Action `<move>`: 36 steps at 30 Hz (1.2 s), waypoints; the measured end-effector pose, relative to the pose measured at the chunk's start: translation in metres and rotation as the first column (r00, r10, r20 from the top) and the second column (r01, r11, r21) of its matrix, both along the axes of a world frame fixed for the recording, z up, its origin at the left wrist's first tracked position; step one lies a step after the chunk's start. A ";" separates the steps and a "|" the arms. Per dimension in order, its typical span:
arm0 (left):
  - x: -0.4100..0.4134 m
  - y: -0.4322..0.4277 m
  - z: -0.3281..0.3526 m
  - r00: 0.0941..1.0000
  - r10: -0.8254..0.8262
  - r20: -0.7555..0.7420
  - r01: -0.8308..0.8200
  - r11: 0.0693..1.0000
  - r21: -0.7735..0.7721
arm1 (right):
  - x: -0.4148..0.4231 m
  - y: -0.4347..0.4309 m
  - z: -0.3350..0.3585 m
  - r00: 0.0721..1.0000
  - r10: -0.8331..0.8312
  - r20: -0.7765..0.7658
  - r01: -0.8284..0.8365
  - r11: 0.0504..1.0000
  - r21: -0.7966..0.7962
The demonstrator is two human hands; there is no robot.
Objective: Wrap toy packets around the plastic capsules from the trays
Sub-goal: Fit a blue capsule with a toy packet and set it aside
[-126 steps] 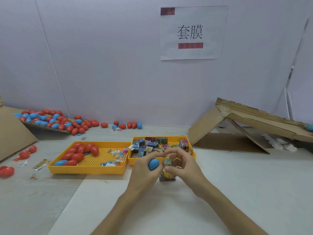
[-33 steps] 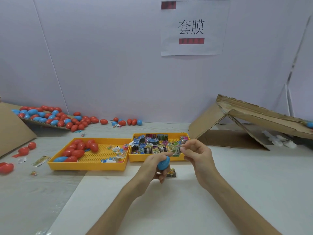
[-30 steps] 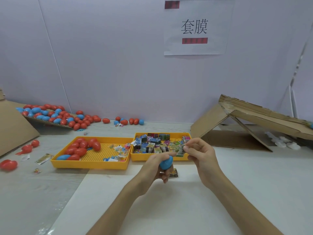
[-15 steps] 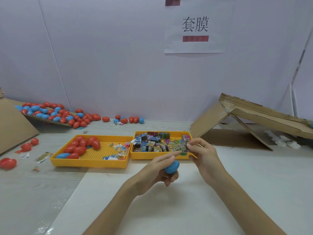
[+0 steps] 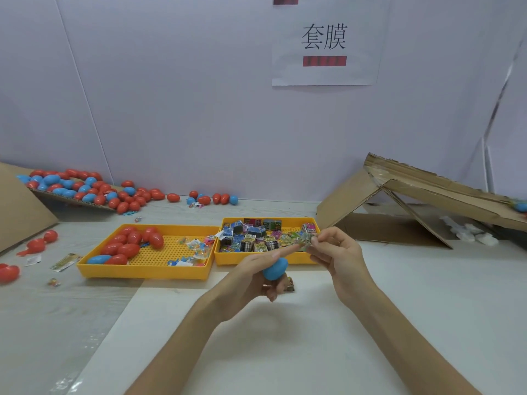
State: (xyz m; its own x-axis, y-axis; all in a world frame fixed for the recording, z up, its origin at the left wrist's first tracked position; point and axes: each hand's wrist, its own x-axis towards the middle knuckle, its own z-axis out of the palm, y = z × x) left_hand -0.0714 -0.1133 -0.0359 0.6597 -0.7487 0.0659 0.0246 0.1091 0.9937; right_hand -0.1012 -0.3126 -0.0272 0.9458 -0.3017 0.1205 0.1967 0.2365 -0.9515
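Fingers (image 5: 271, 292) of the left hand (image 5: 248, 280) curl under and around a blue capsule (image 5: 275, 268), cupping it against the palm, while that hand's index finger stretches straight out toward the right hand (image 5: 340, 262). The right hand is raised just above and to the right of the left, its wrist bent, with thumb and fingertips pinching a small colourful toy packet (image 5: 305, 240). The tip of the left index finger reaches the packet's lower edge; the capsule sits just below and left of the packet, not yet inside it. Both forearms come up from the bottom of the view over a white sheet (image 5: 313, 352) on the table. Behind the hands stand two yellow trays side by side: the left tray (image 5: 142, 271) holds red capsules (image 5: 128, 243) and a few clear packets, the right tray (image 5: 231, 259) a heap of printed packets. One more small packet (image 5: 290, 287) lies on the table beside the left hand's fingers.
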 end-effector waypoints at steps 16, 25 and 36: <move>0.001 -0.005 0.003 0.969 0.150 -0.199 -0.160 0.986 -0.037 | -0.007 0.010 0.004 0.993 0.095 0.076 -0.066 0.945 -0.321; -0.002 -0.003 0.004 0.969 0.164 -0.184 -0.176 0.983 -0.049 | -0.006 0.009 0.002 0.988 0.139 0.065 -0.109 0.935 -0.338; -0.003 -0.007 -0.002 0.980 0.198 -0.017 -0.196 0.977 0.084 | -0.008 0.014 0.001 0.974 0.197 0.110 -0.138 0.907 -0.398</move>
